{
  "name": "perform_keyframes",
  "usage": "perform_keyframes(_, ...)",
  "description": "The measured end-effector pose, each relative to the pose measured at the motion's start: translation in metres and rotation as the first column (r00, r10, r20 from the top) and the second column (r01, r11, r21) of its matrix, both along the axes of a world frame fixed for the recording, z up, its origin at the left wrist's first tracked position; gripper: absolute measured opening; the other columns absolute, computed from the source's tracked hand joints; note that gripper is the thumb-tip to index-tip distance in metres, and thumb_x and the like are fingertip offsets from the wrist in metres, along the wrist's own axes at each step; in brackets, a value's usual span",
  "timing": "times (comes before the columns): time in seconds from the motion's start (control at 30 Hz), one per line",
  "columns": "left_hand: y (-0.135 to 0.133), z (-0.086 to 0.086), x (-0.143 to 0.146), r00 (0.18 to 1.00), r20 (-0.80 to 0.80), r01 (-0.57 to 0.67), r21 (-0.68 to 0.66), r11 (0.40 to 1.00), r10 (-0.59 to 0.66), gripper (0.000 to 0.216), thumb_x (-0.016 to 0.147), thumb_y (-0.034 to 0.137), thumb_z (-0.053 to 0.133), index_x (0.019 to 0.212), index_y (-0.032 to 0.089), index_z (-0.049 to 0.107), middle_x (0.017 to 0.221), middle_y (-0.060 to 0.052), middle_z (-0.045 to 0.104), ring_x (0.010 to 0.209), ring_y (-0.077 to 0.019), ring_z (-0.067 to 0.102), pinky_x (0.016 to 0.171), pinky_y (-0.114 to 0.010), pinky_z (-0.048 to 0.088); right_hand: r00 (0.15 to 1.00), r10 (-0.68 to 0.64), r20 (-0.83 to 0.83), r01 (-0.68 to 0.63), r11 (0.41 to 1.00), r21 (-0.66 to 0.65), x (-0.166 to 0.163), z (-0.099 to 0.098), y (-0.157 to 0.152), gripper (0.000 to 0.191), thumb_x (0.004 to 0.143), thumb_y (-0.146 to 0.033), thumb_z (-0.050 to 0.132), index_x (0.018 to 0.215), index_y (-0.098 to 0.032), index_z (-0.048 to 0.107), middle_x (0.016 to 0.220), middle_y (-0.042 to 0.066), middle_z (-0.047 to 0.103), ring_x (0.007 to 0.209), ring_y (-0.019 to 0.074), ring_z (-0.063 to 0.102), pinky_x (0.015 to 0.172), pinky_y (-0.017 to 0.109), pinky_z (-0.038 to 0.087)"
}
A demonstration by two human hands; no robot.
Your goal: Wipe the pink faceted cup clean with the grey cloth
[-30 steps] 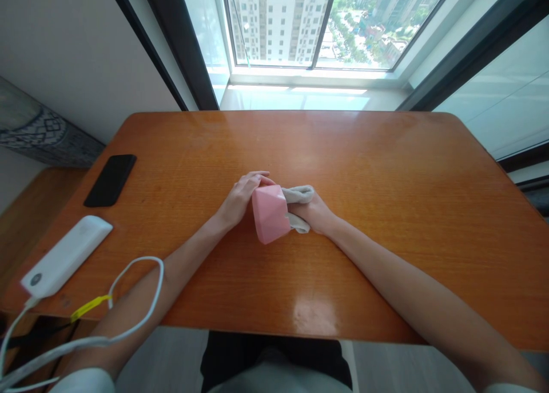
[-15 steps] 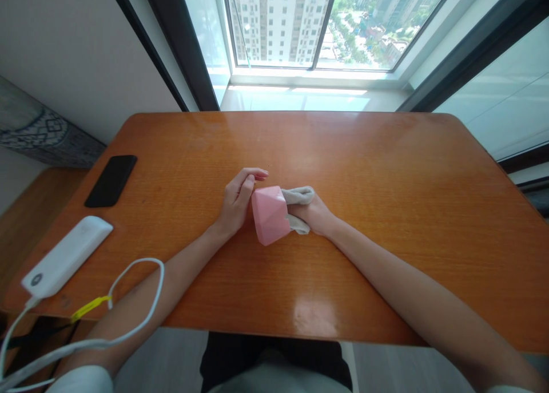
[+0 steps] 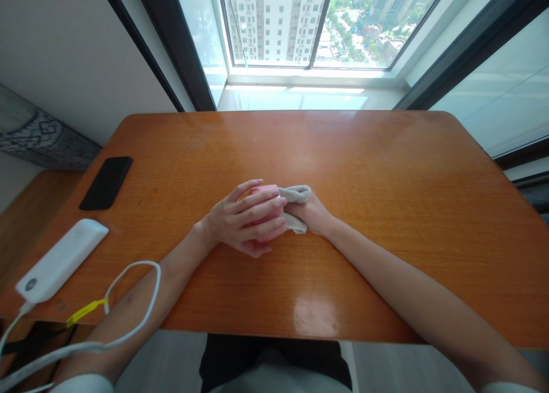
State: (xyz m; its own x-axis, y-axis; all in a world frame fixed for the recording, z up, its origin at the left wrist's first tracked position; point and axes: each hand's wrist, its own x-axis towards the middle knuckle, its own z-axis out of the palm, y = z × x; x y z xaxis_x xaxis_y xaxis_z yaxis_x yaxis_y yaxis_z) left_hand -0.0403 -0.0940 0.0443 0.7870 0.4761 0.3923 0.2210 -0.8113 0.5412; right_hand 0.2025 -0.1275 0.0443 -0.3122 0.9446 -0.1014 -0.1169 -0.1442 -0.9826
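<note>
A pink faceted cup (image 3: 266,218) lies on its side at the middle of the orange wooden table (image 3: 386,170). My left hand (image 3: 242,218) is wrapped over the cup from above and hides most of it. My right hand (image 3: 313,213) grips a beige cloth (image 3: 295,194) that is bunched against the cup's open right end. The two hands touch at the cup.
A black phone (image 3: 106,182) lies flat at the table's left. A white power bank (image 3: 60,259) with a white cable (image 3: 128,278) and a yellow tag sits near the front left corner. A window and its sill lie beyond the far edge.
My left hand has lifted off the cup's far left side, then come down over the top of the cup and closed round it. The right hand and cloth have stayed put.
</note>
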Motion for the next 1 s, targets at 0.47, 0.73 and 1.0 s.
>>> perform_keyframes(0.47,-0.008,0.003,0.015,0.985,0.109,-0.159,0.247,0.956,0.136,0.05,0.083,0.057,0.085,0.125,0.035,0.073,0.149,-0.012,0.072,0.144,-0.0401,0.066,0.12,-0.065,0.057,0.996,-0.062,-0.065,0.06,0.998,-0.024,-0.001,-0.004,0.001,0.021,0.07,-0.032,0.083,0.068,-0.02,0.065,0.068,-0.004,0.056,0.062,0.0113,0.046,0.054,0.024,0.04)
perform_keyframes(0.73,-0.012,0.007,0.022,0.92,0.348,-0.162,-0.077,0.984,0.179,0.049,0.098,0.055,0.072,0.138,0.025,0.065,0.139,-0.017,0.072,0.127,-0.0335,0.073,0.108,-0.049,0.061,0.999,-0.044,-0.032,0.044,0.999,0.017,-0.001,-0.005,0.001,0.021,0.07,-0.028,0.081,0.065,-0.02,0.063,0.065,-0.004,0.055,0.06,0.01,0.045,0.053,0.023,0.04)
perform_keyframes(1.0,-0.02,0.017,0.026,0.901,0.249,-0.227,-0.424,0.877,0.354,0.047,0.104,0.063,0.063,0.128,0.024,0.07,0.129,-0.01,0.078,0.113,-0.028,0.074,0.099,-0.039,0.057,0.999,-0.019,-0.039,0.02,1.0,0.016,0.0,-0.005,0.0,0.018,0.072,-0.03,0.082,0.07,-0.018,0.069,0.066,-0.003,0.06,0.059,0.0102,0.049,0.052,0.023,0.041)
